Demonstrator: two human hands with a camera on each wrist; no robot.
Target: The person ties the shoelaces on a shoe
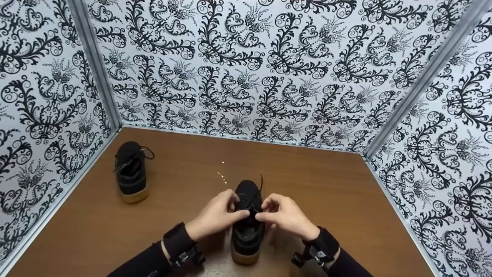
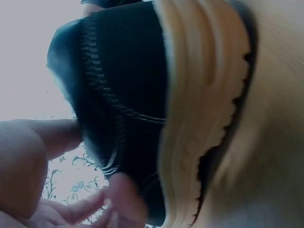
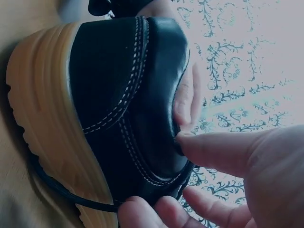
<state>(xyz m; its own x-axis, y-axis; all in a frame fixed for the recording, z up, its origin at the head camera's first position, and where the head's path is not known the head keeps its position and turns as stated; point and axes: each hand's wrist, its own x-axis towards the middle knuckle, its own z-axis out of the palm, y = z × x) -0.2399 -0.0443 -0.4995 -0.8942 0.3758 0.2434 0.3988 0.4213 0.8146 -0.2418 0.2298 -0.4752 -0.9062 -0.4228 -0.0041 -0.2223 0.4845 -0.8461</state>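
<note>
A black lace-up shoe (image 1: 249, 238) with a tan sole stands on the table, toe pointing away from me. My left hand (image 1: 220, 211) grips its left side at the opening, thumb over the edge near the tongue and fingers on the outer side. Across from it, my right hand (image 1: 286, 215) pinches the right edge of the opening between thumb and fingers. White stitching and the ridged sole of the shoe (image 3: 109, 71) show in the right wrist view. A lace hangs down along the sole there. The left wrist view shows the heel side of the shoe (image 2: 128, 61) close up.
A second black shoe (image 1: 131, 173), tan-soled with loose laces, stands at the left of the brown table (image 1: 315, 177). Small pale bits (image 1: 222, 176) lie beyond my left hand. Patterned wall panels (image 1: 246, 77) enclose the back and both sides.
</note>
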